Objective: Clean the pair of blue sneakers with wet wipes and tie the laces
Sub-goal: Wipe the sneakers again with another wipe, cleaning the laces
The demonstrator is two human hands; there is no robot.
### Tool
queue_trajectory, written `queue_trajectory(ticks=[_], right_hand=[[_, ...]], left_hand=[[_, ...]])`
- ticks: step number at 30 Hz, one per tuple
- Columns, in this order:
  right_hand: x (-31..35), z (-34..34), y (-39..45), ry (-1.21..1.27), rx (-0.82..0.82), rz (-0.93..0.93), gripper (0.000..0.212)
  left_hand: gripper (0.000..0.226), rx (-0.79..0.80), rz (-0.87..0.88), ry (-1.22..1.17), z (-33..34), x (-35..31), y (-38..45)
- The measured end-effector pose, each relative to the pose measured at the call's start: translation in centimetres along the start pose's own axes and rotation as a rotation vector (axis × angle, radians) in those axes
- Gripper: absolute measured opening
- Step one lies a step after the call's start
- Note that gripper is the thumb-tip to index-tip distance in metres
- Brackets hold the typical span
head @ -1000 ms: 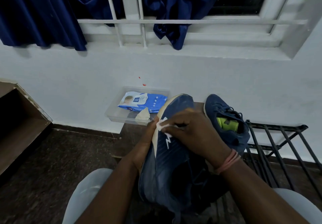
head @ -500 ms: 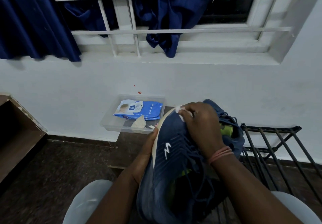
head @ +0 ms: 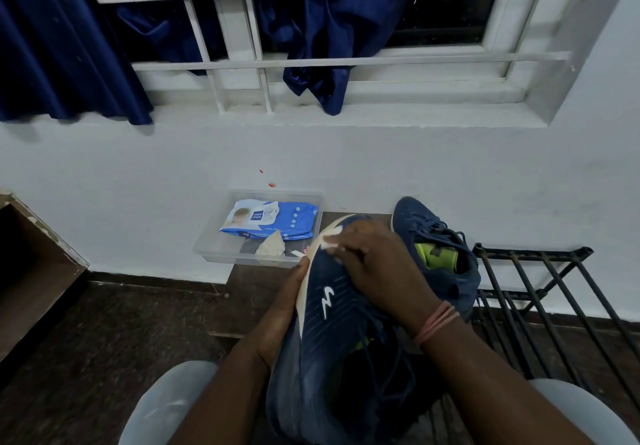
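At the far left a brown wooden shelf (head: 31, 271) is standing against the white wall. Next along, a clear plastic tray (head: 221, 254) is sitting by the wall, holding a blue pack of wet wipes (head: 273, 218) and a crumpled used wipe (head: 272, 247). My left hand (head: 280, 309) is cupping the sole side of the blue sneaker (head: 329, 340) I am holding over my lap, fingers wrapped along its pale sole edge, the toe pointing away from me. My right hand (head: 377, 271) is lying over the toe end, fingertips pinching a small white wipe (head: 329, 244) and pressing it against the sole rim near the toe. Just to the right, the second sneaker (head: 433, 254) is resting upright on a dark surface, its green lining showing. Farthest right, a black metal rack (head: 540, 289) is standing against the wall.
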State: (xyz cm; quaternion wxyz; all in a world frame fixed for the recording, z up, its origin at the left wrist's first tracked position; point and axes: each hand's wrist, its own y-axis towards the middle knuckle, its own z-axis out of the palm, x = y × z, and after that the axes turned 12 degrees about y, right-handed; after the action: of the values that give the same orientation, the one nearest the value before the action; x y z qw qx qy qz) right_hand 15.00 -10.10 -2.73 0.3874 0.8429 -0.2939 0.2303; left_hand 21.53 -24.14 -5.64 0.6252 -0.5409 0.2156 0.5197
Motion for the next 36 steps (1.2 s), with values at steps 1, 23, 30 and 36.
queue_trajectory(ticks=[1,23,30,36], right_hand=[[0.4,-0.1,0.0,0.004,0.052,-0.003,0.012],[3.1,-3.5,-2.4,0.614,-0.125,0.421,0.01],[4.7,-3.1,-3.8,0.361,-0.139,0.208,0.014],[6.1,-3.5,-5.0,-0.022,0.139,-0.097,0.013]], left_hand=[[0.058,-0.005,0.008,-0.011,-0.2,0.0,0.1],[0.05,0.118,0.075,-0.049,-2.6,-1.0,-3.0],[0.028,0.119,0.15,-0.1,-1.1,-0.4,-4.9],[0.028,-0.021,0.194,-0.004,-1.4,-0.9,-5.6]])
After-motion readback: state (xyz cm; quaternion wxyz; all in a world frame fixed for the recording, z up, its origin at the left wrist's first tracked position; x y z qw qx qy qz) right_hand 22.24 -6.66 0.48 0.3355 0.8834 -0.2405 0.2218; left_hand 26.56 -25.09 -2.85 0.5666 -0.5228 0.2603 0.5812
